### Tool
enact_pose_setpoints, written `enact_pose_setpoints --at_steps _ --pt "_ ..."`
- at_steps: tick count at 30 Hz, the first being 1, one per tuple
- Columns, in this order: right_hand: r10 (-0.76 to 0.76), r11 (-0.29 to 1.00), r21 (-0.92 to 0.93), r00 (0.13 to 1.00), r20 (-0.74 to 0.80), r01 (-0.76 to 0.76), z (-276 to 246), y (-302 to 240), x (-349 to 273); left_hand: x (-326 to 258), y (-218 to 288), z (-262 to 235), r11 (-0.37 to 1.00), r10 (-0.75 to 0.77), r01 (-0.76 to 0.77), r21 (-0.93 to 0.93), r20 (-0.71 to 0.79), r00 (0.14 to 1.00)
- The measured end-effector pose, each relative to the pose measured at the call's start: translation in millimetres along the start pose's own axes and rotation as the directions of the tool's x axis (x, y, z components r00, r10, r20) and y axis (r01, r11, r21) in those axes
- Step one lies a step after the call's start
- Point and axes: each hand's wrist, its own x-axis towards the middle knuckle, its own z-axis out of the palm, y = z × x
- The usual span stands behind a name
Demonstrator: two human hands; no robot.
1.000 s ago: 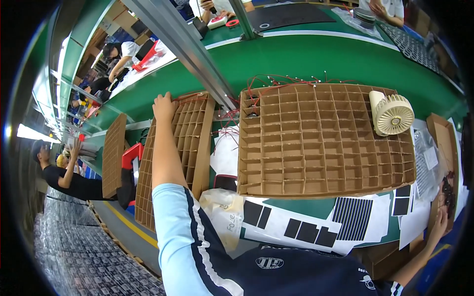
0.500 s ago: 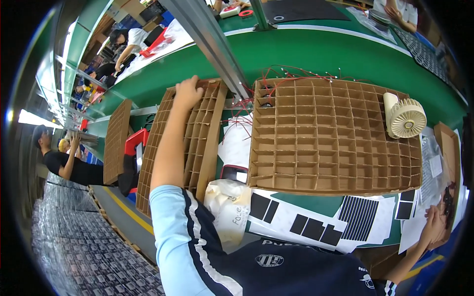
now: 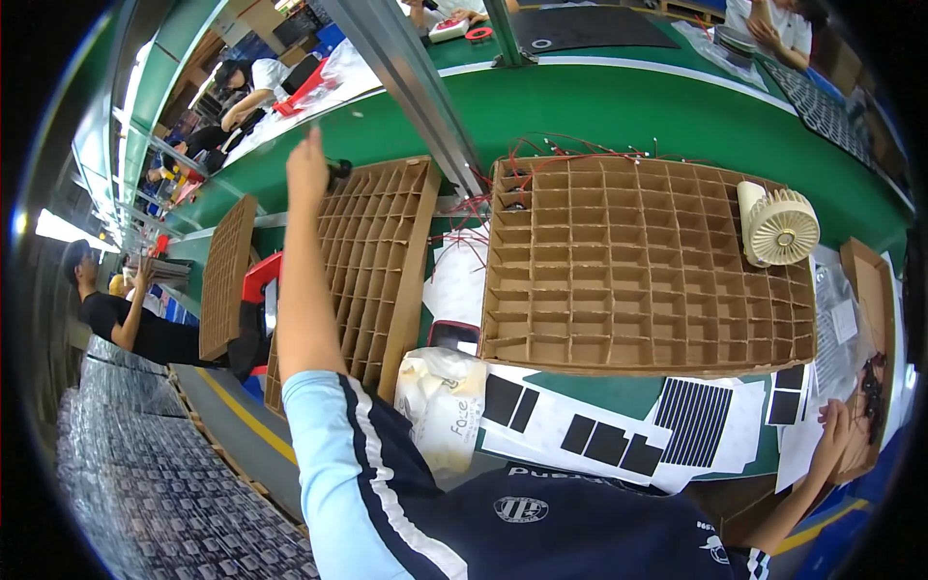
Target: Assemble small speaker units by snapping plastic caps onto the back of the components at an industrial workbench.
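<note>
Left hand stretched out at 11 o'clock, fingers closed on a small dark part above the far corner of a tilted cardboard divider tray. Larger cardboard grid flat on the green workbench at centre, cream fan at 2 o'clock. Right hand at 4 o'clock, resting at a cardboard box's edge, grip impossible to tell. Workers lining the factory aisle at 9 o'clock.

Left hand stretched out w/ small dark part at fingertips, above tilted cardboard grid tray; right hand rests by paper sheets, fan on big divider tray.
</note>
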Motion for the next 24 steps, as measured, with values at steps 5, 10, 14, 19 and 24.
enact_pose_setpoints --at_steps 5,10,14,19,24 --pt "-0.028 0.993 0.117 0.998 -0.052 0.034 18.0 -37.6 -5.5 -10.9 105.1 -87.5 0.901 0.075 -0.035 -0.433 0.076 0.994" --pt "-0.113 0.960 0.259 0.994 0.001 0.108 39.9 -107.3 -27.4 -60.1 235.8 -121.4 0.450 0.471 0.164 -0.878 0.389 0.792" --pt "-0.176 0.894 0.437 0.976 0.128 0.104 59.4 -142.5 -41.4 -148.0 313.1 -118.8 0.212 0.494 0.508 -0.835 0.540 0.681" --pt "-0.244 0.843 0.535 0.925 0.290 0.055 84.4 -149.2 -67.1 -258.5 349.7 -80.1 0.115 0.559 0.702 -0.703 0.630 0.540" --pt "-0.313 0.910 0.354 0.917 0.247 0.215 105.8 -127.7 -76.5 -322.0 352.7 -38.8 -0.206 0.336 0.748 -0.631 0.673 0.659"
